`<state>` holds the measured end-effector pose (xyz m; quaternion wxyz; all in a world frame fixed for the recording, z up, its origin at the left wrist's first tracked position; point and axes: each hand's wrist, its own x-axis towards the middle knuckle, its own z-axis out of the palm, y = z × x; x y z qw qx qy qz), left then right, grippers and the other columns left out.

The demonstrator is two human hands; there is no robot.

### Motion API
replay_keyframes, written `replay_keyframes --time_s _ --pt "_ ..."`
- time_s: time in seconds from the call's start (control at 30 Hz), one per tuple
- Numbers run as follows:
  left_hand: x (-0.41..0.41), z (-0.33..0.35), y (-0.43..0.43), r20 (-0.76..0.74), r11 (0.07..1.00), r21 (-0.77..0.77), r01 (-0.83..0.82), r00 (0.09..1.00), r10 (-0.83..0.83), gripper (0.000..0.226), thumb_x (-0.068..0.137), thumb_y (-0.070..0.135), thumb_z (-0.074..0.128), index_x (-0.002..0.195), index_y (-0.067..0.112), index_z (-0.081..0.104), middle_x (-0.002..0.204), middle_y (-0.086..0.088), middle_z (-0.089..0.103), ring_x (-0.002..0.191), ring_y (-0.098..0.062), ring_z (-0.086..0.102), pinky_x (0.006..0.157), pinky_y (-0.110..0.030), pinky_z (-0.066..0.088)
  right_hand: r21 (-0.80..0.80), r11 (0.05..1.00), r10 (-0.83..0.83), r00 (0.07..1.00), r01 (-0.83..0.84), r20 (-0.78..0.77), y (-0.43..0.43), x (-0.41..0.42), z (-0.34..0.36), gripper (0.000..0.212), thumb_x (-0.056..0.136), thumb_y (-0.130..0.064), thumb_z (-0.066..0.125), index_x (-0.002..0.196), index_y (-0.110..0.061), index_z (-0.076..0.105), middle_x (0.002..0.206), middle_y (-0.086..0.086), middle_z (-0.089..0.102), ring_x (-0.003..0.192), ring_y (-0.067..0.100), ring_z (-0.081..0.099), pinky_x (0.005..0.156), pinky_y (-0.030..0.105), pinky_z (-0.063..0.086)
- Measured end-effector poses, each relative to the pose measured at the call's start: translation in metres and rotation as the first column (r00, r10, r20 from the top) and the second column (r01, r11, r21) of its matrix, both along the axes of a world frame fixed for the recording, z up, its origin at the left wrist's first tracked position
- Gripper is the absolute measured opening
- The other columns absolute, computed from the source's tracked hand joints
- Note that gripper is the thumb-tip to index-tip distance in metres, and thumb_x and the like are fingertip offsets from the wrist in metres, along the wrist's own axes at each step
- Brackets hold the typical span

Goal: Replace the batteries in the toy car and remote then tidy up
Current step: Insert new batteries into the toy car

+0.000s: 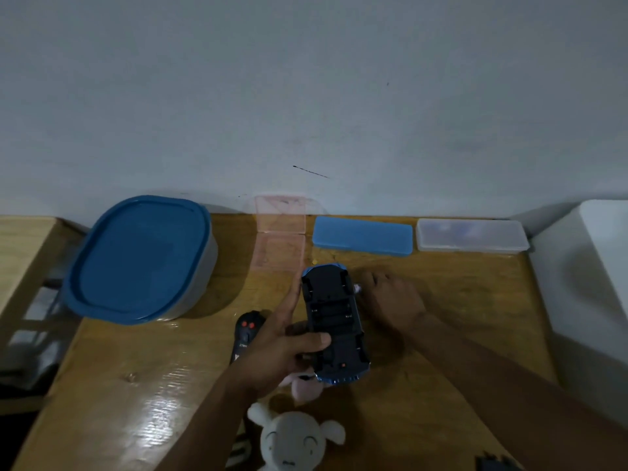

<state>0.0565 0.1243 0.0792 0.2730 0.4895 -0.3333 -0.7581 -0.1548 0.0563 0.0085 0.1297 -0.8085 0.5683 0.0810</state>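
Head view: left hand (285,348) grips the toy car (334,321) belly-up over the middle of the bench (475,300) so its open battery bay (331,312) faces up, remote (247,329) just left of it, while the right hand (390,297) rests by a small silvery bit (357,287), pinching it or not, can't tell.

A glossy wooden table (129,396) meets a pale wall (306,79) (faintly scuffed) — dim light overall.

remote (248,329) half hidden behind left hand (282,348), plush toy (292,440) cut off at bottom edge
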Motion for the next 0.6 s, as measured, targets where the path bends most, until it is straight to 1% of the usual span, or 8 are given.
replay_keyframes --time_s 0.07,0.1,0.17,0.23,0.27,0.33,0.43,0.6 --pt "0.001 0.005 0.005 0.008 1.000 0.000 -0.017 1.000 0.017 0.101 0.077 -0.002 0.069 0.137 0.065 0.023 0.123 -0.015 0.066 0.115 -0.034 0.063 0.094 -0.062 0.048 -0.034 0.978 -0.201 0.971 0.207 0.130 -0.001 0.005 0.008 0.029 0.104 -0.029 0.034 0.122 -0.013 0.049 0.113 0.010 0.062 0.096 0.024 0.060 0.075 0.031 0.040" --pt "0.003 0.008 0.008 0.012 1.000 -0.003 -0.024 1.000 0.024 0.102 0.077 -0.003 0.069 0.137 0.065 0.023 0.122 -0.015 0.067 0.114 -0.034 0.063 0.093 -0.061 0.049 0.000 0.938 -0.334 0.905 0.346 0.263 0.000 0.007 0.012 0.028 0.104 -0.030 0.035 0.114 -0.013 0.055 0.103 0.008 0.065 0.088 0.021 0.060 0.075 0.031 0.041" --pt "0.005 0.013 0.014 0.012 0.999 -0.014 -0.029 1.000 0.029 0.104 0.079 -0.005 0.069 0.139 0.063 0.020 0.121 -0.015 0.067 0.113 -0.035 0.064 0.090 -0.058 0.051 0.307 0.785 -0.611 0.589 0.538 0.529 0.011 0.010 0.022 0.032 0.101 -0.037 0.038 0.087 -0.016 0.058 0.075 0.003 0.061 0.067 0.015 0.054 0.064 0.030 0.044" --pt "0.007 0.018 0.020 0.010 0.999 -0.032 -0.010 1.000 0.011 0.103 0.080 -0.004 0.066 0.140 0.064 0.017 0.122 -0.015 0.067 0.113 -0.035 0.064 0.088 -0.056 0.052 0.606 0.603 -0.785 0.249 0.518 0.568 0.030 0.009 0.032 0.032 0.100 -0.038 0.044 0.078 -0.016 0.056 0.065 0.002 0.053 0.060 0.015 0.050 0.051 0.027 0.040" --pt "0.007 0.021 0.023 0.013 0.999 -0.041 0.000 1.000 0.000 0.102 0.080 -0.003 0.066 0.139 0.064 0.017 0.121 -0.014 0.068 0.112 -0.034 0.064 0.087 -0.054 0.053 0.680 0.557 -0.816 0.161 0.478 0.555 0.041 0.006 0.035 0.029 0.099 -0.036 0.048 0.082 -0.014 0.059 0.068 0.004 0.054 0.061 0.016 0.050 0.049 0.026 0.038" --pt "0.005 0.024 0.030 0.010 0.999 -0.052 0.008 1.000 -0.007 0.099 0.083 -0.004 0.064 0.136 0.066 0.019 0.120 -0.012 0.069 0.110 -0.033 0.066 0.085 -0.053 0.053 0.749 0.528 -0.833 0.071 0.400 0.549 0.064 -0.002 0.042 0.023 0.097 -0.032 0.053 0.098 -0.012 0.064 0.079 0.007 0.060 0.063 0.016 0.051 0.046 0.024 0.037" --pt "-0.002 0.025 0.041 -0.040 0.998 -0.060 -0.003 0.999 0.001 0.093 0.079 0.001 0.064 0.133 0.067 0.028 0.126 -0.009 0.065 0.112 -0.038 0.063 0.094 -0.064 0.046 0.788 0.516 -0.830 -0.031 0.336 0.557 0.093 -0.010 0.055 0.022 0.097 -0.031 0.053 0.118 -0.025 0.059 0.086 0.006 0.059 0.055 0.012 0.047 0.036 0.019 0.031" --pt "-0.018 0.030 0.063 -0.203 0.999 -0.045 -0.016 0.979 0.006 0.087 0.075 0.004 0.054 0.139 0.057 0.030 0.130 -0.007 0.063 0.118 -0.040 0.059 0.098 -0.068 0.039 0.768 0.556 -0.782 -0.111 0.319 0.613 0.140 -0.020 0.078 0.024 0.099 -0.026 0.051 0.117 -0.040 0.043 0.076 0.008 0.057 0.043 0.010 0.042 0.038 0.018 0.029"
